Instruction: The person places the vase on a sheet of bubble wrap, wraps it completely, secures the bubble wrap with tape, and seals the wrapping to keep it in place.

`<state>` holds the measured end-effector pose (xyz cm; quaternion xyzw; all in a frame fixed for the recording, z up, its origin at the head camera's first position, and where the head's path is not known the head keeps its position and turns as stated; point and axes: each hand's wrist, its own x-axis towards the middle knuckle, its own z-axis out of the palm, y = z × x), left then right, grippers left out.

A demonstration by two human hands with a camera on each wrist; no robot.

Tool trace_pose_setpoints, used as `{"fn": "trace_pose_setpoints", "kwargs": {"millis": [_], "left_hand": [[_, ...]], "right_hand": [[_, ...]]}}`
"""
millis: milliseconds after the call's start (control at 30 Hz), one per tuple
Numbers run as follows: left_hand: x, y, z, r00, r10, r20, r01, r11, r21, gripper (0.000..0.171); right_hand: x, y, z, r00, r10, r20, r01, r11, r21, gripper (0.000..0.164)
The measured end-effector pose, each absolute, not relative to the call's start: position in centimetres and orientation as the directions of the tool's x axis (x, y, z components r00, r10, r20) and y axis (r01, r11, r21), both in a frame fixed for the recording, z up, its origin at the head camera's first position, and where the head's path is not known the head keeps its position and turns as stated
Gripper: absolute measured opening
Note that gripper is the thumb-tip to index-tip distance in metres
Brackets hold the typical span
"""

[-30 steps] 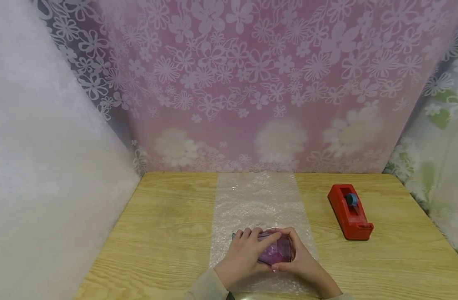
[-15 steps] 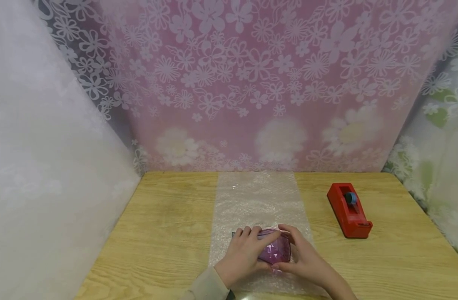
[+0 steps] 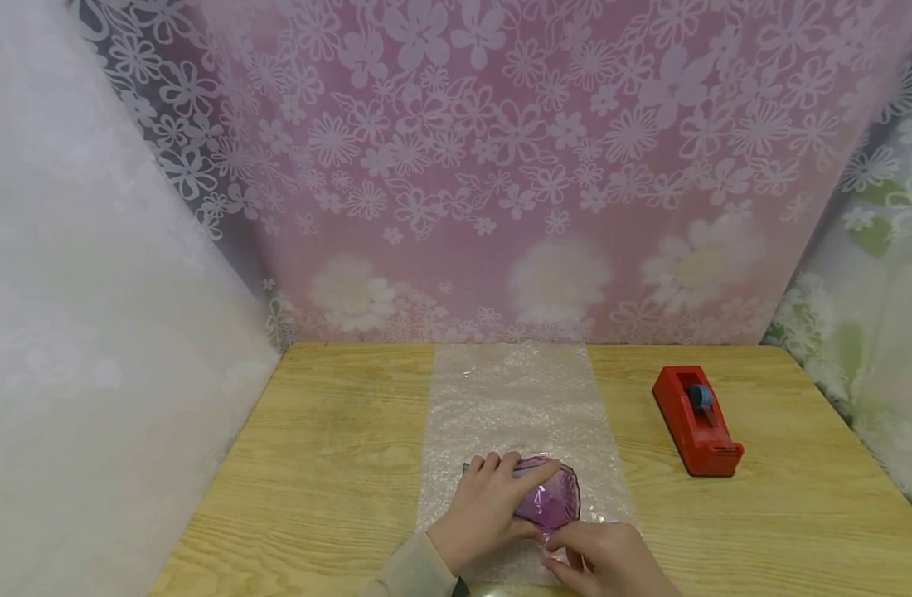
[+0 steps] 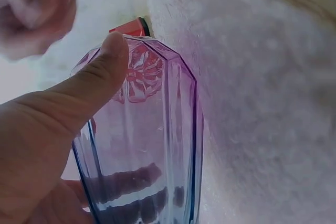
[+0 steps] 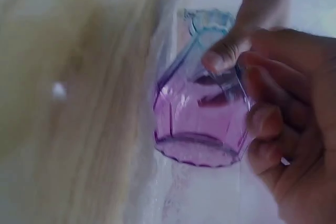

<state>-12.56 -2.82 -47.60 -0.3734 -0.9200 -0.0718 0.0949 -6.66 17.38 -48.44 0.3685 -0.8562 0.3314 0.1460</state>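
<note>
A faceted glass vase [image 3: 556,502], purple at its base and fading to blue toward its neck, lies on its side on a sheet of bubble wrap [image 3: 516,406]. My left hand [image 3: 480,507] grips it from the left, its thumb along the upper glass; in the left wrist view, fingers show through the clear vase [image 4: 142,135]. My right hand [image 3: 608,557] is at the near right of the vase's base, fingers loosely bent, with nothing visible in it. In the right wrist view the scalloped neck of the vase [image 5: 212,20] points away, past the left thumb.
A red tape dispenser [image 3: 698,427] with a blue-cored roll stands on the wooden table [image 3: 337,439], right of the bubble wrap. Flowered pink curtain [image 3: 441,166] hangs along the table's back edge. Pale sheets close off both sides.
My right hand has come off the right side of the vase and moved down toward the near edge. The left hand keeps its grip, and the vase stays in place.
</note>
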Motion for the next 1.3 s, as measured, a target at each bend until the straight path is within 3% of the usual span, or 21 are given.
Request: {"fn": "trace_pose_setpoints", "kwargs": {"millis": [133,233,500,633,800,933,1167,1300], "left_hand": [[-12.6,-2.9,-47.5,-0.699,0.678,0.226,0.706,0.706,0.065,0.094],[-12.6,-2.9,-47.4,-0.697,0.679,0.229,0.707,0.704,0.065,0.093],[-12.6,-2.9,-47.5,-0.701,0.676,0.226,0.705,0.705,0.076,0.093],[-12.5,-2.8,-47.4,-0.702,0.676,0.222,0.704,0.706,0.076,0.093],[-12.4,-2.8,-47.2,-0.705,0.677,0.211,0.702,0.709,0.072,0.093],[-12.3,-2.8,-47.2,-0.707,0.675,0.211,0.700,0.710,0.077,0.092],[-12.4,-2.8,-47.3,-0.707,0.674,0.214,0.701,0.707,0.091,0.092],[-12.4,-2.9,-47.1,-0.710,0.675,0.201,0.701,0.705,0.110,0.092]], "right_hand": [[-6.4,17.0,-48.7,-0.772,-0.611,0.175,-0.601,0.612,-0.513,0.017],[-6.4,16.8,-48.9,-0.799,-0.601,0.023,-0.517,0.667,-0.536,0.019],[-6.7,16.7,-49.8,-0.796,-0.603,-0.059,-0.493,0.700,-0.516,0.011],[-6.7,16.6,-50.0,-0.802,-0.596,-0.032,-0.506,0.708,-0.492,0.002],[-6.5,16.5,-49.9,-0.809,-0.586,0.033,-0.525,0.696,-0.490,0.008],[-6.2,16.5,-49.6,-0.803,-0.569,0.176,-0.572,0.654,-0.494,0.010],[-6.3,16.8,-49.5,-0.700,-0.521,0.489,-0.707,0.605,-0.366,0.023],[-6.8,17.0,-49.6,-0.624,-0.505,0.596,-0.749,0.603,-0.274,0.027]]}}
